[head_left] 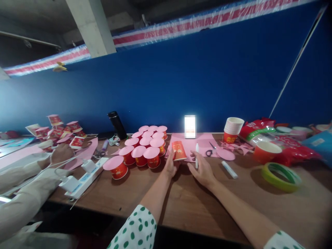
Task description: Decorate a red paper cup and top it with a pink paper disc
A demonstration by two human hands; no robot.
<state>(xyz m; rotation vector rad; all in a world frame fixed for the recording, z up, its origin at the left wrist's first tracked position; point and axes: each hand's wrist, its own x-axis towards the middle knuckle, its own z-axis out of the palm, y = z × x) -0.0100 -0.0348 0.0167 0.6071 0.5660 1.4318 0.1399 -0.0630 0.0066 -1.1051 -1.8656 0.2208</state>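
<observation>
My left hand [169, 166] is closed around the side of a red paper cup [179, 151] with a gold print, which is tilted above the table. Close by on the right, my right hand [203, 169] grips a white pen-shaped tube [196, 155] that points upward between thumb and fingers. Beneath and behind both hands lies a pink paper sheet [204, 140]. To the left stand several red cups with pink paper discs [139, 151] on top. A pair of scissors [209, 152] and a loose pink disc [225, 154] lie right of my right hand.
A second white tube [229, 169], a green tape roll [281, 177], an upright red cup [267, 152] and a cup stack [233, 129] are on the right. Leftward are a power strip [85, 180], a black flask [117, 125] and a co-worker's hand [62, 154]. A bright screen [190, 126] stands behind.
</observation>
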